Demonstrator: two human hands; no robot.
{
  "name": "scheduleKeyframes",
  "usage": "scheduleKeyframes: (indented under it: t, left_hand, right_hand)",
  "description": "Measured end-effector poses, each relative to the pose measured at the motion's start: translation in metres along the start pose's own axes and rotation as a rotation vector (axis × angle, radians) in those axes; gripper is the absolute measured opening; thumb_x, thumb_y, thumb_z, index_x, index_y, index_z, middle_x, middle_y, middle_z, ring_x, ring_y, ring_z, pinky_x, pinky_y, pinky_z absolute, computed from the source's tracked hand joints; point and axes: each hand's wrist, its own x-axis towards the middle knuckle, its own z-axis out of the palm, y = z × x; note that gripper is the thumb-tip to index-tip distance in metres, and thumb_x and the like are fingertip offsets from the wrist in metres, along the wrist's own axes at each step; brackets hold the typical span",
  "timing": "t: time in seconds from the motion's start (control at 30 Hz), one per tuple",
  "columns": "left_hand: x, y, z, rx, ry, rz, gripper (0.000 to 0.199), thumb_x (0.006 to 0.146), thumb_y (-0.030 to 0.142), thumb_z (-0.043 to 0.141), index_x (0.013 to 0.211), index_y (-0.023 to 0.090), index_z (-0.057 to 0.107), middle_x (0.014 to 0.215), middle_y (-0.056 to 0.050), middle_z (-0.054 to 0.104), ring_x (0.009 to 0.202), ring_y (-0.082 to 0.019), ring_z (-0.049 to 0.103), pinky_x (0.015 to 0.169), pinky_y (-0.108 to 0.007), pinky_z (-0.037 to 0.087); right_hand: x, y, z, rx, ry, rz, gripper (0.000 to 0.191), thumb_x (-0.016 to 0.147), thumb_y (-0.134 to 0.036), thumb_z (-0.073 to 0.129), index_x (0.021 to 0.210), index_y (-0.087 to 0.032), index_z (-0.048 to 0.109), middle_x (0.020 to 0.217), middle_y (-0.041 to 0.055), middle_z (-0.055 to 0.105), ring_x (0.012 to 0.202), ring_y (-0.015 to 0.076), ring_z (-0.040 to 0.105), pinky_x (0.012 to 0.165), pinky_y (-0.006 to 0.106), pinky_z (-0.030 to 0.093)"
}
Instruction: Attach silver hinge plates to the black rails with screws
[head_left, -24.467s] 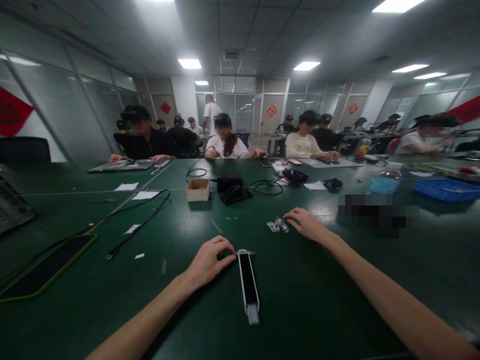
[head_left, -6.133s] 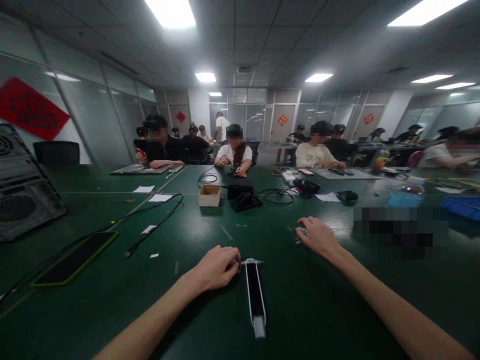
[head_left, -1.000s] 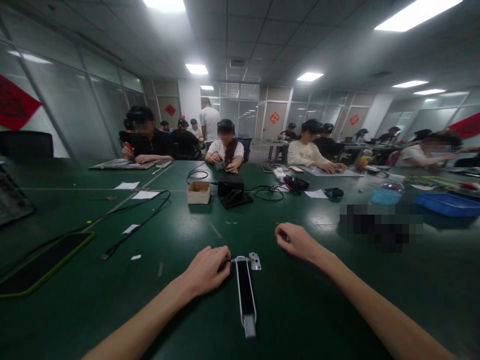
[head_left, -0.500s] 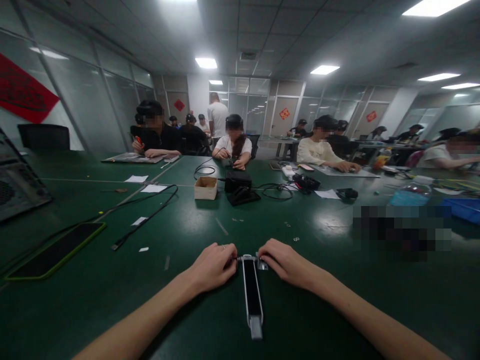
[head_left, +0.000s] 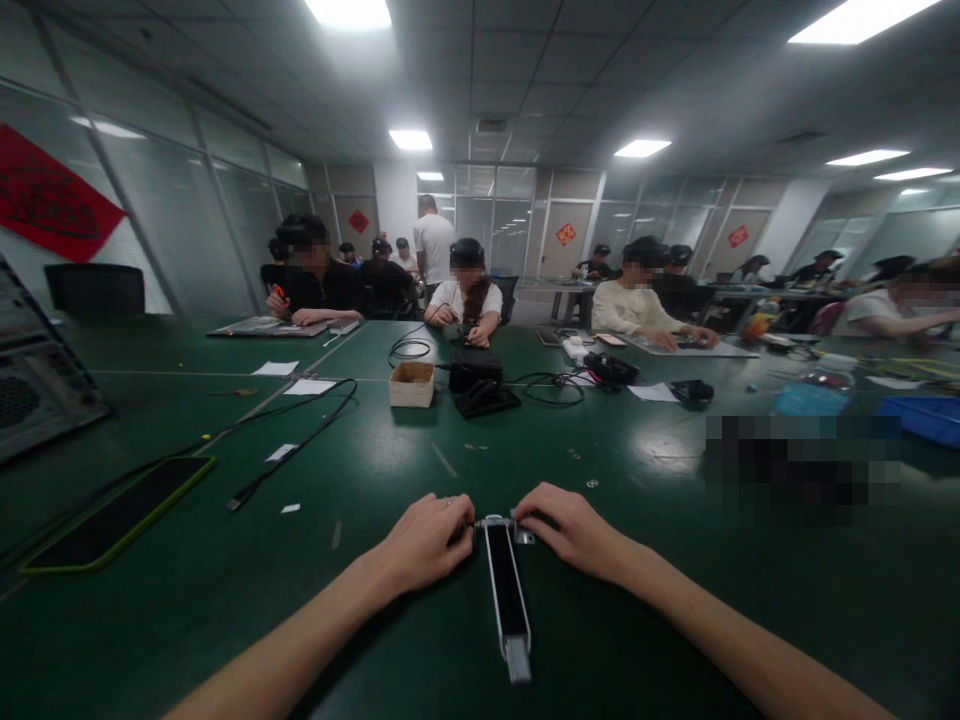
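A long device point(head_left: 508, 590) with a black face and a white metal frame lies lengthwise on the green table point(head_left: 390, 640), its grey end towards me. At its far end, my left hand point(head_left: 431, 540) is closed on the left end of a thin metal rod. On the other side my right hand point(head_left: 566, 530) pinches the rod's right end, beside a small metal bracket point(head_left: 524, 537). The fingertips of both hands are partly hidden.
Ahead stand a small cardboard box point(head_left: 412, 386) and a black device point(head_left: 476, 370). A green-edged phone point(head_left: 120, 515) and a black cable point(head_left: 300, 450) lie left. Small rings point(head_left: 592, 484) lie beyond my right hand. Several people sit across the table.
The view has tilted slightly, so the scene sits a little lower. Both hands keep their hold at the rod, with hardly any movement.
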Motion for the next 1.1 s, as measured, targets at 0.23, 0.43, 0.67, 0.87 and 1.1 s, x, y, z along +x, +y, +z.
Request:
scheduleKeyframes:
  t: [0.23, 0.43, 0.67, 0.87, 1.1]
  left_hand:
    - [0.000, 0.000, -0.001, -0.006, 0.002, -0.007, 0.007, 0.086, 0.020, 0.046, 0.091, 0.018, 0.051, 0.075, 0.001, 0.060, 0.066, -0.016, 0.055, 0.069, -0.029, 0.038]
    - [0.002, -0.007, 0.008, -0.018, 0.022, 0.006, 0.007, 0.088, 0.020, 0.047, 0.092, 0.018, 0.052, 0.074, 0.001, 0.061, 0.065, -0.015, 0.055, 0.070, -0.030, 0.038]
    - [0.003, -0.012, 0.012, -0.022, 0.060, 0.018, 0.010, 0.091, 0.024, 0.047, 0.095, 0.018, 0.055, 0.073, 0.001, 0.062, 0.066, -0.016, 0.058, 0.070, -0.029, 0.038]
    - [0.001, -0.011, 0.007, -0.039, 0.104, 0.034, 0.013, 0.088, 0.024, 0.048, 0.095, 0.017, 0.057, 0.070, 0.001, 0.062, 0.063, -0.016, 0.056, 0.069, -0.030, 0.037]
    - [-0.001, -0.009, 0.003, -0.060, 0.149, 0.007, 0.016, 0.090, 0.025, 0.045, 0.096, 0.018, 0.058, 0.075, -0.002, 0.062, 0.067, -0.017, 0.055, 0.068, -0.030, 0.038]
  right_hand:
    - [0.000, 0.000, 0.005, 0.058, 0.031, 0.059, 0.013, 0.088, -0.021, 0.057, 0.100, -0.018, 0.063, 0.094, 0.0029, 0.063, 0.082, 0.0145, 0.060, 0.073, 0.028, 0.051]
    - [0.000, 0.003, 0.007, 0.044, 0.068, 0.054, 0.014, 0.086, -0.022, 0.059, 0.100, -0.018, 0.063, 0.093, 0.0029, 0.063, 0.081, 0.0143, 0.060, 0.071, 0.026, 0.051]
    - [0.001, 0.004, 0.000, -0.009, 0.060, -0.019, 0.015, 0.084, -0.022, 0.061, 0.098, -0.017, 0.062, 0.088, 0.0031, 0.063, 0.077, 0.0142, 0.060, 0.069, 0.027, 0.050]
    - [0.000, 0.049, -0.017, -0.183, 0.267, 0.052, 0.022, 0.086, -0.024, 0.051, 0.105, -0.017, 0.061, 0.098, 0.0085, 0.065, 0.087, 0.0199, 0.060, 0.080, 0.037, 0.050]
    - [-0.012, 0.113, -0.048, -0.377, 0.277, 0.308, 0.033, 0.089, -0.032, 0.045, 0.113, -0.018, 0.063, 0.112, 0.0116, 0.062, 0.106, 0.0254, 0.055, 0.094, 0.044, 0.043]
